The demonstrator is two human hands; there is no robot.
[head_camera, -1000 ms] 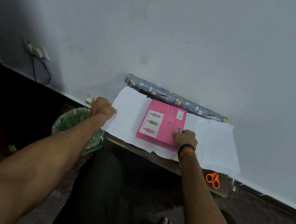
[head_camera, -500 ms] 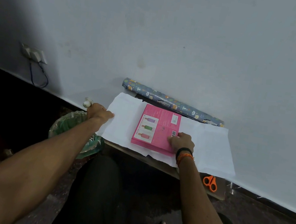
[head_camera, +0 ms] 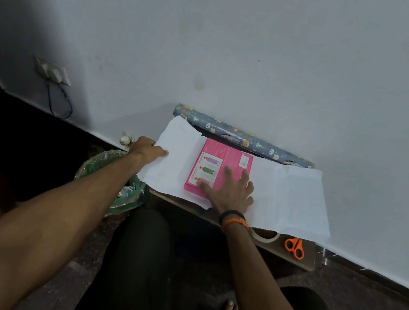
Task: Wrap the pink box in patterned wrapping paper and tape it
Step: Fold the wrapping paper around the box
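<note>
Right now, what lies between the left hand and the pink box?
Only bare white paper, in the head view, between left hand and pink box.

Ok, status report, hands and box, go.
Left hand grips the paper sheet's left edge. Right hand flat, fingers spread, on pink box. Box unwrapped. Nothing in the way.

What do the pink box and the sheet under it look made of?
Pink box: likely printed cardboard, smooth, faintly glossy, with crisp edges and printed labels. Sheet: thin paper, matte white side up, with visible creases and a ragged edge.
</note>
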